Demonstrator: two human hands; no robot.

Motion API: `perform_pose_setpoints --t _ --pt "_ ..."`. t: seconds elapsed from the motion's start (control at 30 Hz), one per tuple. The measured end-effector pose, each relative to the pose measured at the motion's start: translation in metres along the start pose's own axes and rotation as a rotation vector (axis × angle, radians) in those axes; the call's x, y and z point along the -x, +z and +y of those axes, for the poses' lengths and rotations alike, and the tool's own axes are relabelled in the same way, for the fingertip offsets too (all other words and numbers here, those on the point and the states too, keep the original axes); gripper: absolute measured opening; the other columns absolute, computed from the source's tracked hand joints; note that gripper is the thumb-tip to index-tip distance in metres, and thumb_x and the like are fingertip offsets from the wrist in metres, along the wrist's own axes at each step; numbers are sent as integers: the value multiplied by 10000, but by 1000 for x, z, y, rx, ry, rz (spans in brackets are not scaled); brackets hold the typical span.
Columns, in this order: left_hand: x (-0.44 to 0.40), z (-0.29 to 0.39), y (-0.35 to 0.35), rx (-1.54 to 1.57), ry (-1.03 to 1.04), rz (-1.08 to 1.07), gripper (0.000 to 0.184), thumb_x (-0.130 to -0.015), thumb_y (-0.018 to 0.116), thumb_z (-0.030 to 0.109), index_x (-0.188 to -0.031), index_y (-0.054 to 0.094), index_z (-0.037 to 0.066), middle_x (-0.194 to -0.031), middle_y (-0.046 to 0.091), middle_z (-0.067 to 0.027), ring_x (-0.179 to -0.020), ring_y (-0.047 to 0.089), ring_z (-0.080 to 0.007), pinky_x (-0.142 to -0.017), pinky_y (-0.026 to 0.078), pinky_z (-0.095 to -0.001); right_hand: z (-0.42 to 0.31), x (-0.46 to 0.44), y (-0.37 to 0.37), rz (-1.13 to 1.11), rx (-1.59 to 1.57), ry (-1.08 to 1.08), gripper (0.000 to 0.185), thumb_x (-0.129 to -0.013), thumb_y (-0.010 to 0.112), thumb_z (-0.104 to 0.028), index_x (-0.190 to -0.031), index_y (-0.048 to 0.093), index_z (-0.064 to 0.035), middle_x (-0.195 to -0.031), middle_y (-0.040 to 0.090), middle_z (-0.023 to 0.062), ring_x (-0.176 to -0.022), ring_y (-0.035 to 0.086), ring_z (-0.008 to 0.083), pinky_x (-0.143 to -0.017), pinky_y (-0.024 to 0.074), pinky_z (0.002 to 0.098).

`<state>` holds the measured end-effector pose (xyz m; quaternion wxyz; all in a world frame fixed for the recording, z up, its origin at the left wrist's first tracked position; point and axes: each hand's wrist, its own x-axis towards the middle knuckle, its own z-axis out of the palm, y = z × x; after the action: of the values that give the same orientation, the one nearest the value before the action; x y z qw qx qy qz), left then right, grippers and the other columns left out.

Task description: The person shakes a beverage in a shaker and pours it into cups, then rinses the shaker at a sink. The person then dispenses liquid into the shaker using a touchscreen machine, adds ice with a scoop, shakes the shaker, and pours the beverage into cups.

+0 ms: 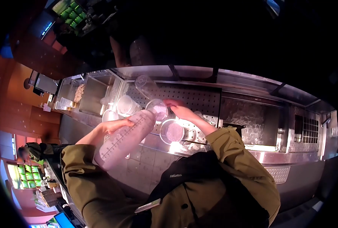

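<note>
My left hand is wrapped round a large frosted measuring container with a dark printed scale. The container is tilted, its upper end over a clear cup with pale contents. At that cup's right rim is my right hand, fingers closed on it. Just below stands a second cup, also with pale contents. To the left are a whitish cup and another round container. An empty-looking clear container leans behind them on the perforated metal tray.
An ice bin lies to the right, with a black-handled tool at its left edge. Metal bins and small cups are on the left. Beyond the counter a person's arm shows; another person is at lower left.
</note>
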<state>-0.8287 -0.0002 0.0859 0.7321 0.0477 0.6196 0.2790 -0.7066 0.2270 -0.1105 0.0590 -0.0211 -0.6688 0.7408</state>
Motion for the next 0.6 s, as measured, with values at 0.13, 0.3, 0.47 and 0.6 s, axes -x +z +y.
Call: perform_pose_setpoints --t 0.13,0.3,0.47,0.6 --pt "5 9 -4 -60 -46 5 749 -834 570 333 -1404 164 65 -1241 485 -112 -1012 574 -167 -854 484 -306 11 -5 0 -6 -23 -29 403 -806 363 48 -1187 496 46 -1123 582 136 -1027 561 205 -904 419 284" --pt "15 20 0 -173 50 33 767 -830 578 321 -1409 147 62 -1296 428 -119 -1112 501 -193 -920 429 -330 5 -2 0 -2 -70 -44 416 -802 378 59 -1201 494 43 -1132 585 130 -1015 569 196 -891 429 276" --pt "19 21 -5 -246 17 92 853 -808 604 330 -1425 78 66 -1337 379 -136 -1198 420 -225 -974 378 -357 6 -5 -2 -13 -21 -28 427 -797 382 69 -1208 494 41 -1142 583 130 -1021 569 194 -893 430 274" --pt "9 0 -18 -248 123 163 945 -768 657 289 -1435 18 89 -1335 378 -156 -1217 399 -236 -996 351 -365 0 -4 -2 -38 -51 -47 421 -799 386 63 -1204 498 43 -1144 582 132 -1020 569 192 -894 430 272"
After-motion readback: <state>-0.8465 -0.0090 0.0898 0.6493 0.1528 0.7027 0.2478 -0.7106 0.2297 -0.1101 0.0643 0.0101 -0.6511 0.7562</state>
